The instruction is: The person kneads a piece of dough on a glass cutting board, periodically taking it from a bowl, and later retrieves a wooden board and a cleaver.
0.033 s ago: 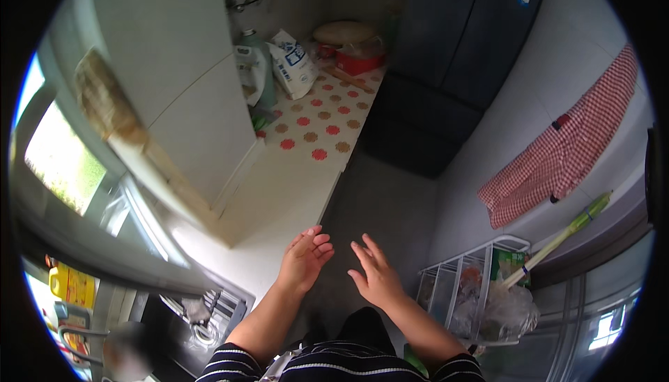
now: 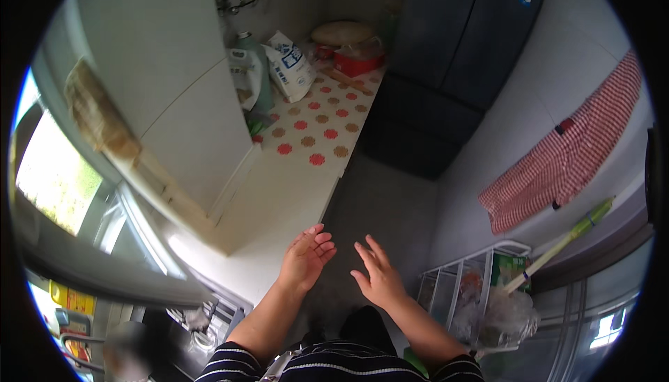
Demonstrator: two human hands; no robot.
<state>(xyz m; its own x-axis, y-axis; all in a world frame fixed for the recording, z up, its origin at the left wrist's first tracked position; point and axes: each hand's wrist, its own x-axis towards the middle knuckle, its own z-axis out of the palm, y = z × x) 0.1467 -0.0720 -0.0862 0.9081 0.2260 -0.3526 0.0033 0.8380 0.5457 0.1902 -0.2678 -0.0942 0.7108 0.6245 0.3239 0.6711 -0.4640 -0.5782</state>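
My left hand point(image 2: 306, 260) hovers in front of me with its palm turned up and inward, fingers loosely curled but apart. Nothing lies in it. Close by on the right, my right hand point(image 2: 378, 270) is held in the air with fingers spread, also bare. A gap of dark floor point(image 2: 376, 201) shows between and beyond them. Nearest to my left hand is the edge of the white counter point(image 2: 272, 208); neither hand appears to touch anything.
A flower-patterned mat point(image 2: 317, 121) carries a white bag point(image 2: 289, 68), a jug point(image 2: 240, 72) and a red container point(image 2: 359, 61). Beyond stands a dark fridge point(image 2: 446, 55). At right are a checked apron point(image 2: 557, 166) and a white rack point(image 2: 446, 270) with bagged food and a leek-like stalk point(image 2: 564, 243).
The view has shifted slightly, so the counter, window and mat sit a little further left. Both hands keep nearly the same pose.
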